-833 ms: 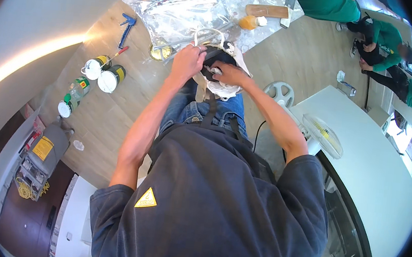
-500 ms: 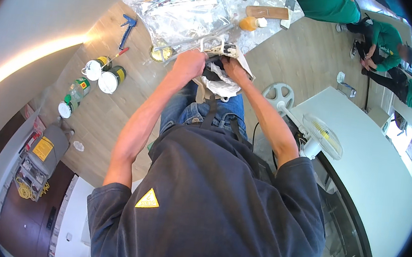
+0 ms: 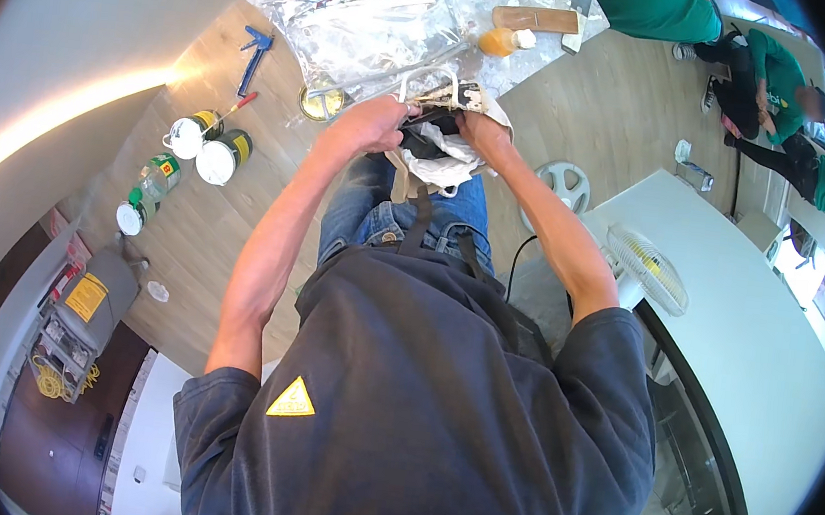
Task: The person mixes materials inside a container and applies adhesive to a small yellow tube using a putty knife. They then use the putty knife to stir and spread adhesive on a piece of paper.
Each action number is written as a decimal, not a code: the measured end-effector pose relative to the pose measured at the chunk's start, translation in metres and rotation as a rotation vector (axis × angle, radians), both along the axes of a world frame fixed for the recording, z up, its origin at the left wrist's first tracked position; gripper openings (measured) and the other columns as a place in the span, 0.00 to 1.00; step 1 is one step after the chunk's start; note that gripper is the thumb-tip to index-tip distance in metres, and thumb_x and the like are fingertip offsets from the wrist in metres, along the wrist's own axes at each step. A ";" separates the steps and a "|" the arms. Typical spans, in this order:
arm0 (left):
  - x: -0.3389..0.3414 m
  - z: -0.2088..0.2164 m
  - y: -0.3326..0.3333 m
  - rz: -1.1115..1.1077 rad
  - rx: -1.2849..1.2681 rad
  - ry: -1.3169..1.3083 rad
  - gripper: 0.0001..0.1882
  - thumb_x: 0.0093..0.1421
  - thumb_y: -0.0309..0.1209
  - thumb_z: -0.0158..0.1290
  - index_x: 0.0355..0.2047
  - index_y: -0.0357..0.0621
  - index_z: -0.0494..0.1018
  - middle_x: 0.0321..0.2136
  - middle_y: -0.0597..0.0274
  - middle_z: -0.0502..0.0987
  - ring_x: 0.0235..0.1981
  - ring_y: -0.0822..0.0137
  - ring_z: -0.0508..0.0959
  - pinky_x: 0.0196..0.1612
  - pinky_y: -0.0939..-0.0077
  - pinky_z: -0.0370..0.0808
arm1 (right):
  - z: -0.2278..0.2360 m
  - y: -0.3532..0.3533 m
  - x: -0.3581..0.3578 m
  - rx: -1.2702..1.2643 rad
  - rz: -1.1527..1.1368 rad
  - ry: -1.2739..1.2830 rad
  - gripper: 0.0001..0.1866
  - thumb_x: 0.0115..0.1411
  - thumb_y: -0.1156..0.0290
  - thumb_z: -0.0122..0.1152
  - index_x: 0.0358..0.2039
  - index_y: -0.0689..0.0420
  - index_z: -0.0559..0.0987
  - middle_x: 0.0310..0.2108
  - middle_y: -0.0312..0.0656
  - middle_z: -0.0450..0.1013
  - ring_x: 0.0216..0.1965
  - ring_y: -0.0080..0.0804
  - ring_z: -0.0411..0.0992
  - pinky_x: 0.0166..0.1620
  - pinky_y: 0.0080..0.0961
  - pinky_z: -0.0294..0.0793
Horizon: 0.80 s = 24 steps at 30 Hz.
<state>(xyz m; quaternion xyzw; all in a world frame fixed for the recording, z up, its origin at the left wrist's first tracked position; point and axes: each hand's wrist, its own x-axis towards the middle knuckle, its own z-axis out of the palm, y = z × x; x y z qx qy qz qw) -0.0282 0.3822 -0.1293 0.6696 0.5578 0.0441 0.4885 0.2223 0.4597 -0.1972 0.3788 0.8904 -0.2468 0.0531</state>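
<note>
A whitish cloth bag (image 3: 439, 171) hangs in front of my thighs, its mouth spread open with dark material and crumpled white lining showing inside. My left hand (image 3: 374, 125) is closed on the left edge of its mouth. On the opposite side, my right hand (image 3: 487, 140) grips the edge with its fingers bent inward; the fingertips are partly hidden. Pale cord handles stand up at the bag's far side. Just beyond my left hand, an open tin (image 3: 322, 103) with yellowish contents sits on the floor.
A plastic-covered, paint-stained surface (image 3: 375, 37) lies ahead, bearing an orange bottle (image 3: 503, 42) and a wooden block (image 3: 535, 20). Paint cans (image 3: 217, 165) and a blue caulking gun (image 3: 255, 55) are at left. At right are a fan (image 3: 646, 270) and a white counter (image 3: 728, 321); people in green sit farther off.
My left hand has shifted slightly left and nearer, while my right hand has moved slightly right. The bag's mouth is spread wider, showing more of the dark inside.
</note>
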 end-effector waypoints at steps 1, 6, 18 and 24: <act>0.003 0.000 -0.003 0.040 0.048 0.041 0.28 0.52 0.30 0.57 0.56 0.48 0.72 0.31 0.43 0.75 0.39 0.47 0.78 0.43 0.56 0.75 | 0.001 -0.002 0.001 0.029 0.013 0.037 0.13 0.58 0.66 0.56 0.40 0.59 0.76 0.35 0.51 0.74 0.36 0.50 0.74 0.42 0.43 0.74; 0.019 -0.001 -0.016 0.200 0.298 0.120 0.17 0.53 0.27 0.52 0.45 0.47 0.79 0.31 0.47 0.76 0.33 0.49 0.80 0.38 0.56 0.78 | 0.010 -0.012 0.004 -0.027 -0.035 0.060 0.13 0.60 0.66 0.56 0.41 0.62 0.75 0.36 0.57 0.74 0.39 0.55 0.74 0.43 0.48 0.73; 0.046 -0.007 -0.033 0.713 0.601 0.206 0.13 0.54 0.28 0.54 0.40 0.44 0.81 0.32 0.46 0.77 0.30 0.52 0.80 0.34 0.60 0.78 | 0.025 -0.017 -0.012 -0.001 -0.106 0.094 0.10 0.55 0.72 0.58 0.37 0.59 0.77 0.37 0.53 0.74 0.39 0.52 0.74 0.44 0.46 0.73; 0.039 -0.009 -0.029 0.624 0.525 0.141 0.13 0.54 0.28 0.54 0.40 0.44 0.81 0.32 0.51 0.78 0.30 0.53 0.80 0.34 0.61 0.78 | 0.054 -0.022 -0.011 -0.325 -0.167 0.034 0.10 0.57 0.71 0.57 0.40 0.54 0.76 0.35 0.51 0.76 0.38 0.50 0.76 0.41 0.42 0.73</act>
